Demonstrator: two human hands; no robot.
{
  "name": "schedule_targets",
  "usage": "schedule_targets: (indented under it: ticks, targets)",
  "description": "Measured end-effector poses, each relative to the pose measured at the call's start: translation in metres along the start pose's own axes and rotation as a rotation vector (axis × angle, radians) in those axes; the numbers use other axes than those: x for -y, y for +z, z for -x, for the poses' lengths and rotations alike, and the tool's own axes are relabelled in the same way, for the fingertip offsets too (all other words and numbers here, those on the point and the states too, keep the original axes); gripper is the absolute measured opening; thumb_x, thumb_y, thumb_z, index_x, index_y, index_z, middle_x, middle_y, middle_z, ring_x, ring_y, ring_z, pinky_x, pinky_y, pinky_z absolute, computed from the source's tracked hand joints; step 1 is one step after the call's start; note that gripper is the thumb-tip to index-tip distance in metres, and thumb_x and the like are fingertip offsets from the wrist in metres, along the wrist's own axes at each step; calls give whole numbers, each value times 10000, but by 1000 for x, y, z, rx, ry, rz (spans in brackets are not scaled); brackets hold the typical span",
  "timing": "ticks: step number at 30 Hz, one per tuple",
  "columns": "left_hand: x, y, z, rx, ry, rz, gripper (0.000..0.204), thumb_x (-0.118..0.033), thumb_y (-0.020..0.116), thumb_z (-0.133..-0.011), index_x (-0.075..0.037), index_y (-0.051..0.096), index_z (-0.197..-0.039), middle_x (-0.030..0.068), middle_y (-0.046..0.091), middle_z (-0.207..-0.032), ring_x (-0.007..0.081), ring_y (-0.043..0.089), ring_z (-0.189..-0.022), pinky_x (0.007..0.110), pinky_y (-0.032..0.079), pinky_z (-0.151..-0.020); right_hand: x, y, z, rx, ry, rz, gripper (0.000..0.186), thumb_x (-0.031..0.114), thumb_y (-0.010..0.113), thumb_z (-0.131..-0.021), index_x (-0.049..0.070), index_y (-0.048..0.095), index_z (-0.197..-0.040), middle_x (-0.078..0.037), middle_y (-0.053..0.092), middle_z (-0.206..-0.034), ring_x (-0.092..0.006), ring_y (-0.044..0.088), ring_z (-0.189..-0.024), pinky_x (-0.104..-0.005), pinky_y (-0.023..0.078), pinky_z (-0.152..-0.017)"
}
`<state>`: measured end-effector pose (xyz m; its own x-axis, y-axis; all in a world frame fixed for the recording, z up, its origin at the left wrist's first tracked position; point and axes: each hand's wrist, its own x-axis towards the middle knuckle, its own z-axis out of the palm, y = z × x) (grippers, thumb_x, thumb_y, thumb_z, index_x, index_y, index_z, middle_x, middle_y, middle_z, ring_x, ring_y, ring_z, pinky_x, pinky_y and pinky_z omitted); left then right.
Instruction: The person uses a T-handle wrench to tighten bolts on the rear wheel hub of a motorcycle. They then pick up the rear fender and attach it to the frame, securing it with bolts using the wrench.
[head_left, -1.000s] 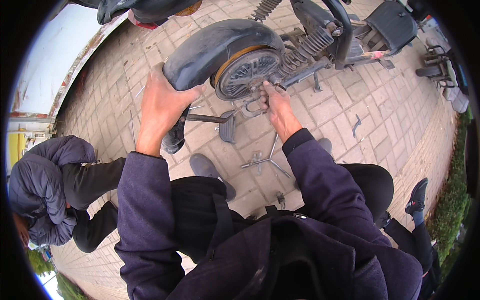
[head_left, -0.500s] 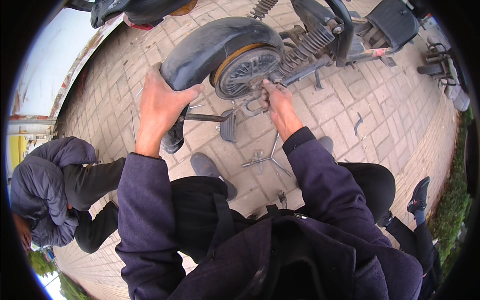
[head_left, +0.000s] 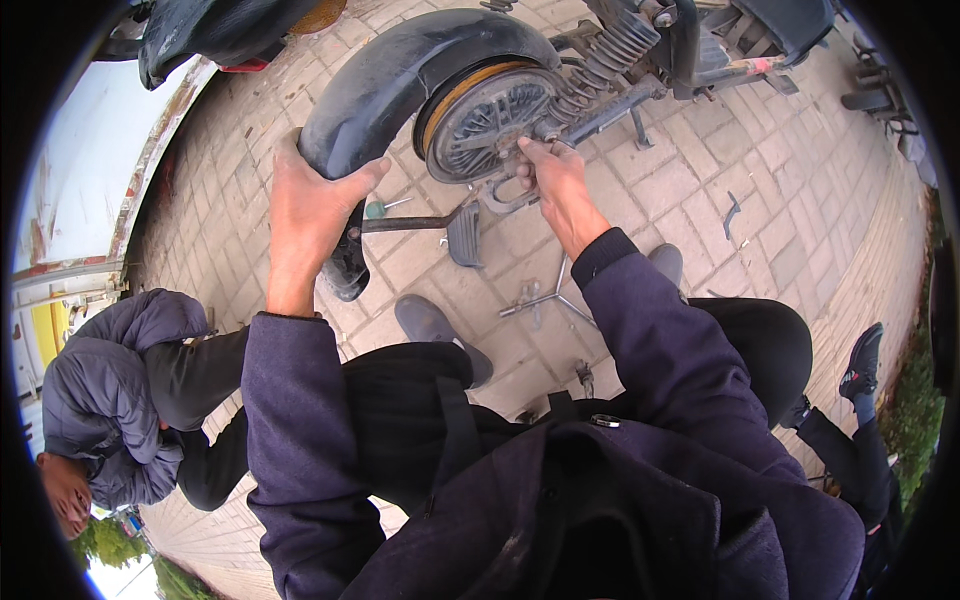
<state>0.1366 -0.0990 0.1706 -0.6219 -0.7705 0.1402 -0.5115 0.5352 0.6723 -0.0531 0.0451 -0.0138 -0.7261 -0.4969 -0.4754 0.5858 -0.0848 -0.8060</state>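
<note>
A scooter-like vehicle with a dusty black rear fender (head_left: pixel 345 110) stands in front of me. My left hand (head_left: pixel 312 205) is wrapped round the fender's near left end, thumb on its inner side. Under the fender sits the spoked rear wheel (head_left: pixel 485 125), with an orange-brown band round it. My right hand (head_left: pixel 560 190) is closed in a pinch at the wheel's hub, beside the swingarm (head_left: pixel 610 112); its fingers hide what they hold. A loop-shaped metal bracket (head_left: pixel 505 200) hangs just below those fingers. Left of it, a bar ends in a black foot pedal (head_left: pixel 464 237).
On the brick paving (head_left: pixel 690 180) lie a three-armed wrench (head_left: pixel 560 290), a green-handled screwdriver (head_left: pixel 376 210) and a dark metal piece (head_left: pixel 732 214). A person in a puffy jacket (head_left: pixel 110 390) crouches at left; another person's shoe (head_left: pixel 861 360) shows at right. A white panel (head_left: pixel 95 165) stands far left.
The vehicle and ground have shifted slightly in view. Both hands keep their places on the fender and at the hub. The screwdriver's green handle now shows beside my left hand.
</note>
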Motion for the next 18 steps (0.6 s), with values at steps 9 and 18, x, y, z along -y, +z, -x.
schedule_targets:
  ticks: [9,18]
  targets:
    - [0,1,0,-49,59,-51,851,-331,879,-663,177,506,-1234,279,662,-1082,316,678,-985,386,520,-902,6,-2,8,24,153,-32,257,282,676,-982,27,640,-990,-32,648,-766,-110,563,-574,-247,425,-493]
    - [2,2,-1,-33,37,-77,887,-350,878,-656,178,496,-1257,295,648,-1111,333,670,-1019,394,512,-921,-7,1,0,-38,-22,46,200,218,717,-957,45,618,-931,-34,653,-787,-100,546,-603,-248,438,-506]
